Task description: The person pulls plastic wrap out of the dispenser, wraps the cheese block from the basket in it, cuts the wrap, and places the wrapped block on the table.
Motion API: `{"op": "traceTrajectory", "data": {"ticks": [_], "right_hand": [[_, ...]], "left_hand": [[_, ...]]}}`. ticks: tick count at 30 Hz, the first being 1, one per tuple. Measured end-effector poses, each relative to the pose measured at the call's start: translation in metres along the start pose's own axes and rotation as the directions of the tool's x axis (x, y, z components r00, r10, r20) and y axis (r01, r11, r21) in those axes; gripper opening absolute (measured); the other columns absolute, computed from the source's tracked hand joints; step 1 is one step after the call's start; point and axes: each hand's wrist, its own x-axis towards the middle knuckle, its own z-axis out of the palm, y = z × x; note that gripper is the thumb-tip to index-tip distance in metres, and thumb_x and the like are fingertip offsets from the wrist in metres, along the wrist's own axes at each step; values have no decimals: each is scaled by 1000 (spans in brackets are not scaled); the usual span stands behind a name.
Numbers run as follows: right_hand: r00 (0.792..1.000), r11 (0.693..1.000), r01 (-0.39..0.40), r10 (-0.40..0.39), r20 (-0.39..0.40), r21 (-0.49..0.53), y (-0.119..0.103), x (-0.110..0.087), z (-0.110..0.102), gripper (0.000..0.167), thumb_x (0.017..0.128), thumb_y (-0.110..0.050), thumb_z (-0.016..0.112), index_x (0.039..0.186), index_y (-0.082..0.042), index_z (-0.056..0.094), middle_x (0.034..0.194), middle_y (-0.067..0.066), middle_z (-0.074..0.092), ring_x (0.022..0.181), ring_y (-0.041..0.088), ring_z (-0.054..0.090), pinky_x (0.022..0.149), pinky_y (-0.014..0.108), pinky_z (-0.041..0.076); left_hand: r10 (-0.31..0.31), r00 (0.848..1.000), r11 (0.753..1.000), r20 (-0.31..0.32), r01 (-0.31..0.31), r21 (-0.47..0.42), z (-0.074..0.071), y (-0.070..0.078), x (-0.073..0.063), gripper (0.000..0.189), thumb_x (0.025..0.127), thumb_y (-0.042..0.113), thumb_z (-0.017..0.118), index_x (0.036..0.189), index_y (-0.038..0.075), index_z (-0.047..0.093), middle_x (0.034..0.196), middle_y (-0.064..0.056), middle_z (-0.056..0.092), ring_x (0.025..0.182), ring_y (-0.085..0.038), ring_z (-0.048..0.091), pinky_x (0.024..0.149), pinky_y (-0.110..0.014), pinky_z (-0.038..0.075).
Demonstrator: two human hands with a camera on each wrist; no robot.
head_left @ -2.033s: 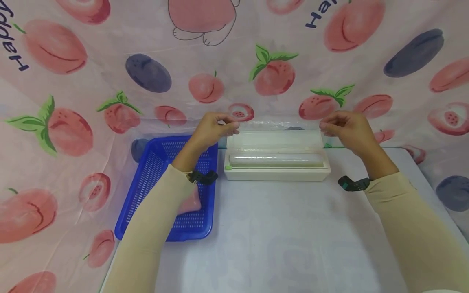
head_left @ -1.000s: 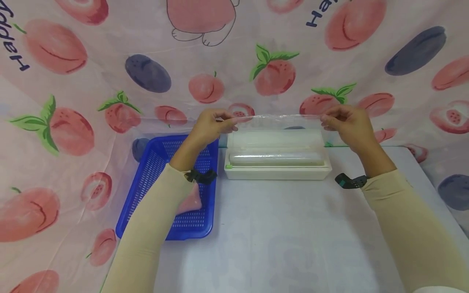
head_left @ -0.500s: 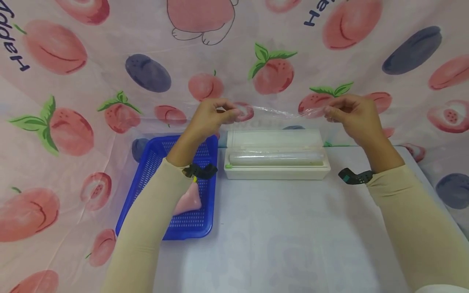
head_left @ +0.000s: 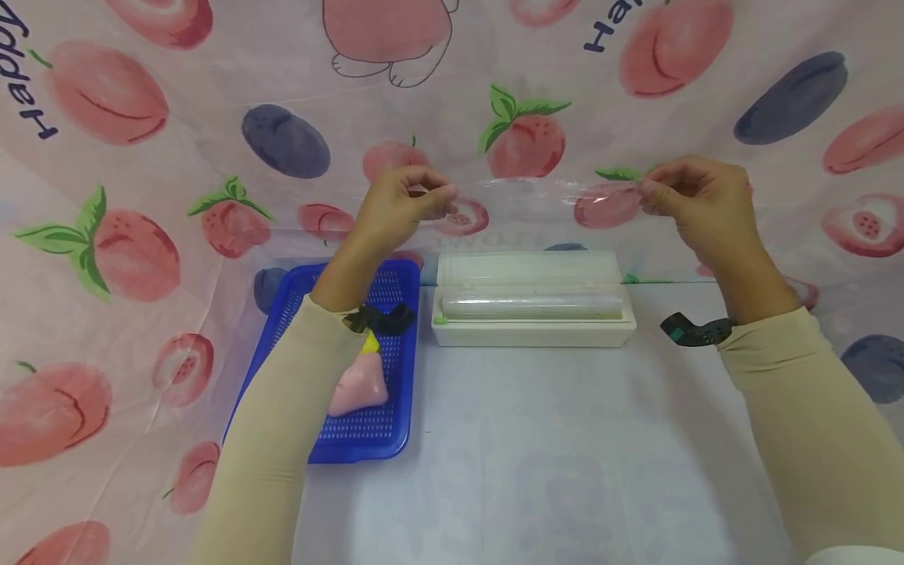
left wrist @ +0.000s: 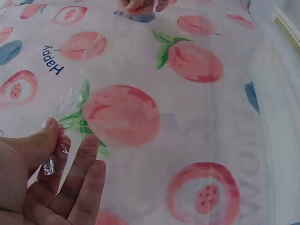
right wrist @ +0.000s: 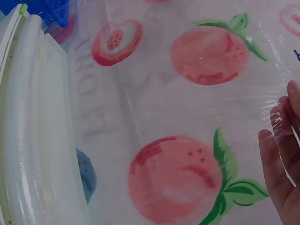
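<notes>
Between my two raised hands stretches a sheet of clear cling film (head_left: 526,187), its upper edge glinting. My left hand (head_left: 406,202) pinches one corner between thumb and forefinger; in the left wrist view a crumpled bit of film pokes out below the thumb (left wrist: 40,143). The other corner is pinched by my right hand (head_left: 699,200); the right wrist view shows creases fanning out from those fingers (right wrist: 276,154). Below and between the hands stands a white cling film box (head_left: 533,336) with its lid raised. Inside it lies the film roll (head_left: 533,304).
Left of the box sits a blue plastic basket (head_left: 404,392) holding a pink item (head_left: 363,384) with a yellow part, partly covered by my left sleeve. The white table (head_left: 537,455) meets a fruit-printed cloth (head_left: 438,102) behind. A small green slider (head_left: 441,320) is at the box's left end.
Both hands have risen and moved slightly apart, drawing the film up from the box. More of the pink item and its yellow part now shows beside my left sleeve.
</notes>
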Motion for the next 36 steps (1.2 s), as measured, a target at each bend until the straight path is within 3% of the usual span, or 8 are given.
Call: {"op": "traceTrajectory", "data": {"ticks": [4, 7, 11, 18, 26, 32, 36], "right_hand": [[1000, 999, 3, -4, -15, -41, -10, 2, -2, 21, 92, -15, 77, 105, 1, 75, 87, -9, 73, 77, 6, 70, 59, 11, 48], [1000, 999, 10, -11, -22, -50, -15, 2, -3, 21, 92, -16, 76, 106, 0, 75, 87, -9, 73, 79, 6, 70, 58, 12, 47], [996, 998, 65, -66, -56, -18, -21, 5, -4, 22, 91, -13, 76, 104, 5, 74, 85, -6, 73, 77, 9, 68, 73, 12, 56], [993, 988, 96, -87, -80, 120, -35, 13, -8, 27, 88, -11, 78, 103, 10, 72, 84, 0, 73, 75, 12, 69, 75, 15, 58], [996, 989, 56, -46, -71, 136, -57, 15, -10, 32, 89, -15, 77, 109, 9, 72, 91, 2, 73, 84, 14, 69, 78, 15, 58], [999, 948, 2, 9, -34, 318, -60, 8, -14, 33, 88, -11, 79, 110, 10, 70, 96, 7, 71, 89, 19, 68, 77, 19, 59], [1000, 912, 25, -30, 5, 410, -55, -4, -19, 30, 88, -4, 77, 107, 16, 66, 93, 13, 70, 84, 22, 67, 75, 22, 60]], "left_hand": [[19, 1000, 1000, -10, -19, -17, -2, 8, 2, 19, 96, 24, 72, 103, 6, 75, 93, -8, 76, 95, -27, 75, 95, -32, 58], [21, 1000, 1000, -11, -21, -15, -3, 14, 2, 20, 96, 24, 72, 104, 6, 76, 95, -8, 75, 95, -26, 75, 93, -31, 59], [19, 1000, 1000, -25, -19, -17, -6, 25, 3, 20, 95, 26, 72, 105, 8, 76, 101, -10, 72, 95, -21, 75, 93, -31, 59], [2, 1000, 999, -27, -4, -46, -11, 46, 7, 21, 95, 25, 73, 106, 8, 75, 100, -6, 72, 96, -19, 74, 95, -31, 58], [25, 999, 997, -39, -28, -74, -16, 61, 9, 19, 94, 24, 74, 104, 7, 75, 98, -5, 72, 94, -21, 74, 92, -30, 59], [68, 998, 988, 14, -66, -142, -16, 62, -1, 18, 95, 21, 73, 103, 5, 74, 97, -9, 70, 93, -25, 74, 90, -33, 60], [113, 989, 983, 92, -97, -155, -14, 61, -16, 13, 97, 16, 70, 101, 4, 74, 95, -12, 71, 91, -25, 74, 88, -35, 61]]}}
